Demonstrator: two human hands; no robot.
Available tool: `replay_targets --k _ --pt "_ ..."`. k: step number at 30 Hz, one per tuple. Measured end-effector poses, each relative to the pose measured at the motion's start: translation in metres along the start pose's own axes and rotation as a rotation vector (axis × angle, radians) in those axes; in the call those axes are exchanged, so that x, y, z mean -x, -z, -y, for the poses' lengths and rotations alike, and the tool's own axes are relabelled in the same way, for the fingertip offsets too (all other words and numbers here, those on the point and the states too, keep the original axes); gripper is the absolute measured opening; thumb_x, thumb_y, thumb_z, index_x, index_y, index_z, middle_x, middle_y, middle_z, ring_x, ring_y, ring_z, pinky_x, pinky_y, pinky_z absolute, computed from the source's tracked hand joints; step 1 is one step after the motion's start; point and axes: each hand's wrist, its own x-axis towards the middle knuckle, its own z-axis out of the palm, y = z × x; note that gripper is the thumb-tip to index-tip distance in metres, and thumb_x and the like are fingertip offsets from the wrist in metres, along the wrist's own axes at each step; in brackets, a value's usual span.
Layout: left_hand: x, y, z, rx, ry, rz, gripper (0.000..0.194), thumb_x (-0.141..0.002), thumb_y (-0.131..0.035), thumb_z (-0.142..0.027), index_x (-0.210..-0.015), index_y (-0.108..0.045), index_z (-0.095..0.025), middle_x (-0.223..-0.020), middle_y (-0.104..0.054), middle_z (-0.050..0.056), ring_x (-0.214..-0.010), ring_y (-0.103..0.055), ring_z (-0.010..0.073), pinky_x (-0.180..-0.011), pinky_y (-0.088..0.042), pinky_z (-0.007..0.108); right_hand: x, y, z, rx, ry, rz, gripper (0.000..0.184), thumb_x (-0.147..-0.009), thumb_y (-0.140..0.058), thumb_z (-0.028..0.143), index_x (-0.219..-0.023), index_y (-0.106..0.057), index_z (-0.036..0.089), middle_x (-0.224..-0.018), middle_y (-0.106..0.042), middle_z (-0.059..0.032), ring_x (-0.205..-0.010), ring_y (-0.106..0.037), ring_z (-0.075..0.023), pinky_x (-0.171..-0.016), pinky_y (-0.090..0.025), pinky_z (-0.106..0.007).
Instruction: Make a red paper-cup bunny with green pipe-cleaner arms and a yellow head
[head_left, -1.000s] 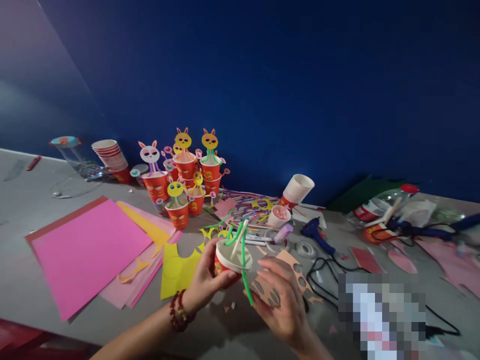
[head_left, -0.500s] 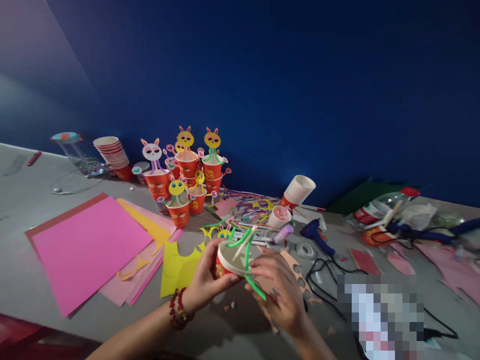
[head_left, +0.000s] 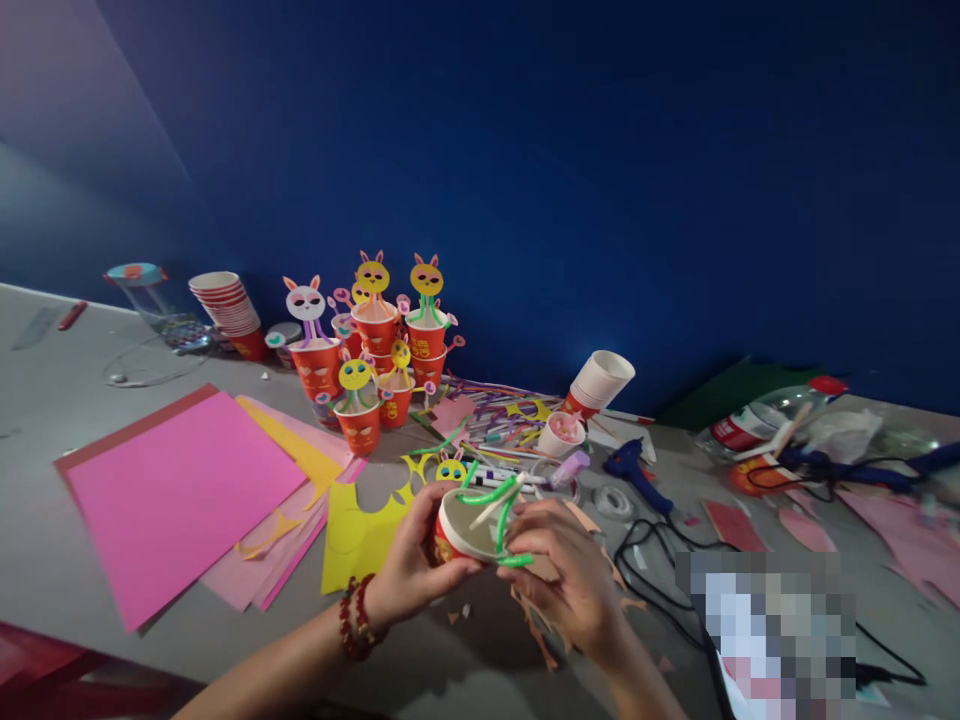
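My left hand (head_left: pixel 405 562), with a beaded bracelet on its wrist, is wrapped round a red paper cup (head_left: pixel 447 538) tilted with its mouth toward me. Bent green pipe cleaners (head_left: pixel 489 494) arch out of the cup and hang over its rim. A pale stick (head_left: pixel 498 506) leans up from inside it. At the cup's right rim, my right hand (head_left: pixel 576 578) pinches the green pipe cleaner that bends outward there. A yellow rabbit-face cutout (head_left: pixel 451 467) lies just behind the cup.
Red cups with rabbit figures (head_left: pixel 358 425) stand behind left. Pink paper sheets (head_left: pixel 180 490) lie left, yellow paper (head_left: pixel 356 535) nearer. A blue glue gun (head_left: pixel 637 475) and its black cord lie right, with a plastic bottle (head_left: pixel 750 425) beyond. Stacked cups (head_left: pixel 600 380) lean near the wall.
The cup has tipped slightly, and its pipe cleaners and stick have shifted right. The outer green end, which pointed down, now lies nearly level under my right fingers.
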Motion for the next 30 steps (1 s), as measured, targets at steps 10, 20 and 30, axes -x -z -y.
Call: replay_targets --k 10,20,30 --pt "0.000 0.002 0.004 -0.016 -0.031 0.024 0.068 -0.078 -0.083 -0.047 -0.134 -0.053 -0.023 -0.126 -0.062 0.013 -0.116 -0.064 0.0311 -0.103 -0.053 0.044 0.006 -0.004 -0.007 -0.033 0.019 0.004 0.010 -0.097 -0.067 0.034 -0.096 -0.067 0.024 -0.092 -0.073 -0.0049 -0.090 -0.068 -0.0233 -0.083 -0.055 -0.038" --pt "-0.007 0.011 -0.004 -0.205 -0.076 0.109 0.068 -0.081 -0.082 -0.040 -0.139 -0.051 -0.022 -0.132 -0.065 0.016 -0.121 -0.065 0.0333 -0.105 -0.052 0.045 0.003 -0.005 -0.003 -0.052 0.002 -0.028 0.011 -0.097 -0.068 0.032 -0.090 -0.065 0.024 -0.088 -0.072 -0.0034 -0.084 -0.065 -0.0218 -0.076 -0.053 -0.035" --pt "-0.009 0.010 -0.013 -0.301 0.039 0.165 0.082 -0.075 -0.086 -0.042 -0.146 -0.049 -0.024 -0.138 -0.064 0.017 -0.120 -0.067 0.0343 -0.094 -0.060 0.039 0.011 -0.014 -0.003 -0.056 -0.130 -0.007 0.014 -0.095 -0.070 0.036 -0.088 -0.066 0.024 -0.085 -0.070 -0.0020 -0.084 -0.066 -0.0221 -0.085 -0.052 -0.037"
